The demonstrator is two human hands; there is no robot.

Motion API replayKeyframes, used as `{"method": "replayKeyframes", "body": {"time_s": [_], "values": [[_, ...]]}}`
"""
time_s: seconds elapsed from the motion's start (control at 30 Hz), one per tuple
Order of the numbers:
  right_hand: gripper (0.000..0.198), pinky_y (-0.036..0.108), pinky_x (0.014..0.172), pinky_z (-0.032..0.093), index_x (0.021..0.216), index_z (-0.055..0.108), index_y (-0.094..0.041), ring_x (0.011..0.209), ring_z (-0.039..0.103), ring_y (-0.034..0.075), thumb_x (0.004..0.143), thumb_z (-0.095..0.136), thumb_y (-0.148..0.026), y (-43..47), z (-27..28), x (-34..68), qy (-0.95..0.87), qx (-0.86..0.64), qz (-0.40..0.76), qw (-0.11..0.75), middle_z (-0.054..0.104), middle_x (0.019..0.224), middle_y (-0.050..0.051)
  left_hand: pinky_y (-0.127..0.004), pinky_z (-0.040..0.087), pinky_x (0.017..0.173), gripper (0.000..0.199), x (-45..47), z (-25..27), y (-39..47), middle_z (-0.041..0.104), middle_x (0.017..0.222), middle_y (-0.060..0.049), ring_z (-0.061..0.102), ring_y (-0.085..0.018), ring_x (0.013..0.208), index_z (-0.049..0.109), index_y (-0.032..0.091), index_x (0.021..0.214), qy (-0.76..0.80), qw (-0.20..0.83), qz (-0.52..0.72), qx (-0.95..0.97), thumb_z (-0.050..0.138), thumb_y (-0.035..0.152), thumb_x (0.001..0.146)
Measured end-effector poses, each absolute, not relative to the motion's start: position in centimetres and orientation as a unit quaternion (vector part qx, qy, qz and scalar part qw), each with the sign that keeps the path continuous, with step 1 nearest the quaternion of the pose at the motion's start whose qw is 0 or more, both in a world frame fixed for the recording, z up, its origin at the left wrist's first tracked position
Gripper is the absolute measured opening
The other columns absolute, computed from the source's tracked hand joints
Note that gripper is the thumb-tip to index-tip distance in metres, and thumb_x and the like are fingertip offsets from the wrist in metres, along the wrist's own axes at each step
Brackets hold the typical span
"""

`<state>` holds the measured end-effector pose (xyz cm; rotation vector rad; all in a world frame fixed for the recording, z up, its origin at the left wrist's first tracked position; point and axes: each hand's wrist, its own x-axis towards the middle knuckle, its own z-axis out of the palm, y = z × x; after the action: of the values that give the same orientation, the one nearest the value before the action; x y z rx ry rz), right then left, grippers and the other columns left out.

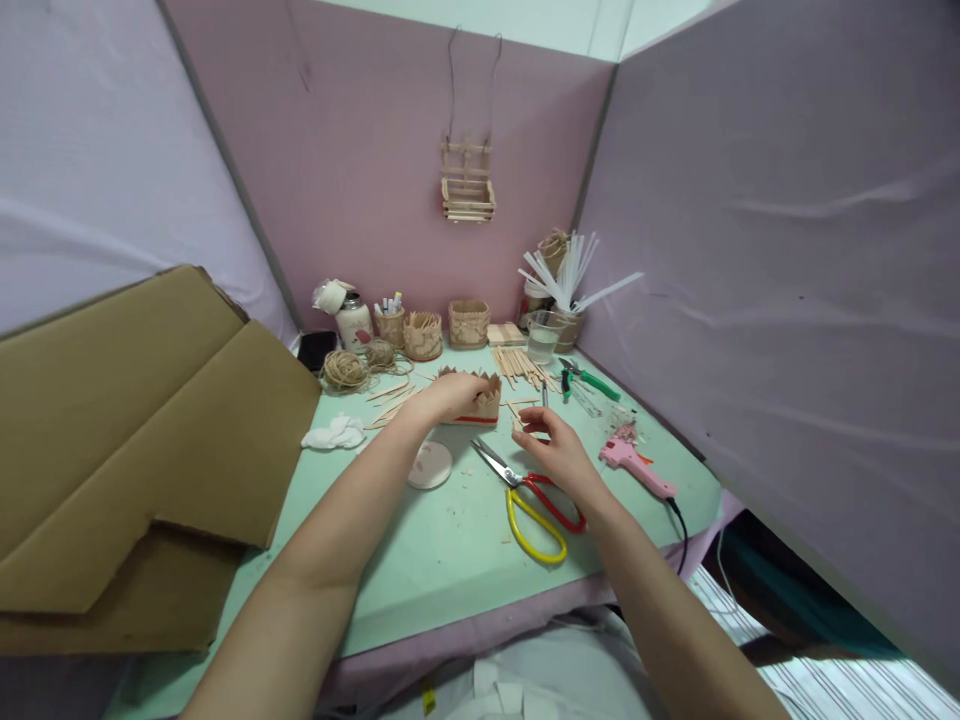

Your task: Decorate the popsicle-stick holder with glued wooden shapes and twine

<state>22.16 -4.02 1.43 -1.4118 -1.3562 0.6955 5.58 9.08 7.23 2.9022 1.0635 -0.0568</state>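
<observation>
My left hand (457, 394) is closed at the jagged rim of a small box (480, 412) that looks made of wooden sticks, with a red band low on its side. Part of the box is behind the hand, and the fingertips are partly hidden. Just right of it, my right hand (553, 442) pinches a short wooden stick (516, 424) between thumb and fingers. Scissors (513, 478) with one red and one yellow handle lie partly spread below the hands. Beneath my left wrist rests a pale round disc (431, 466).
Loose wooden sticks (517, 365) lie behind the right hand. A pink glue gun (637, 466), green-handled pliers (600, 386) and a clear cup (543, 338) occupy the right side. Twine (346, 370), a white cloth (334, 433) and large cardboard (135, 430) are at left.
</observation>
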Motion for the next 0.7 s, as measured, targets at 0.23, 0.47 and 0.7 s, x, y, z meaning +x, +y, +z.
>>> {"method": "replayKeyframes", "body": {"time_s": [0.23,0.47,0.7], "values": [[0.029,0.039,0.079,0.052,0.099,0.059,-0.021,0.093,0.061,0.021,0.073,0.065,-0.033,-4.2,2.1,23.6,-0.549,-0.594,0.289,0.512,0.063,0.109,0.008,-0.028,0.044,0.081,0.046,4.8,9.0,8.5,0.066,0.115,-0.008,0.060,-0.024,0.101,0.059,0.022,0.117,0.364,0.100,0.021,0.926,0.063,0.031,0.073],[0.034,0.037,0.076,0.052,0.101,0.058,-0.020,0.091,0.061,0.020,0.072,0.066,-0.036,-3.5,3.8,24.6,-0.558,-0.589,0.263,0.522,0.061,0.112,0.009,-0.029,0.046,0.076,0.020,-0.5,8.7,7.9,0.071,0.085,-0.005,0.062,-0.020,0.082,0.069,0.018,0.081,0.477,0.140,0.345,0.796,0.056,0.033,0.080],[0.038,0.039,0.076,0.050,0.105,0.057,-0.019,0.085,0.062,0.021,0.073,0.063,-0.040,-2.0,3.8,24.7,-0.586,-0.576,0.208,0.531,0.061,0.111,0.011,-0.030,0.045,0.073,0.028,-3.3,3.1,5.3,0.068,0.075,-0.005,0.061,-0.019,0.076,0.066,0.017,0.068,0.577,0.188,0.471,0.641,0.055,0.041,0.079]]}}
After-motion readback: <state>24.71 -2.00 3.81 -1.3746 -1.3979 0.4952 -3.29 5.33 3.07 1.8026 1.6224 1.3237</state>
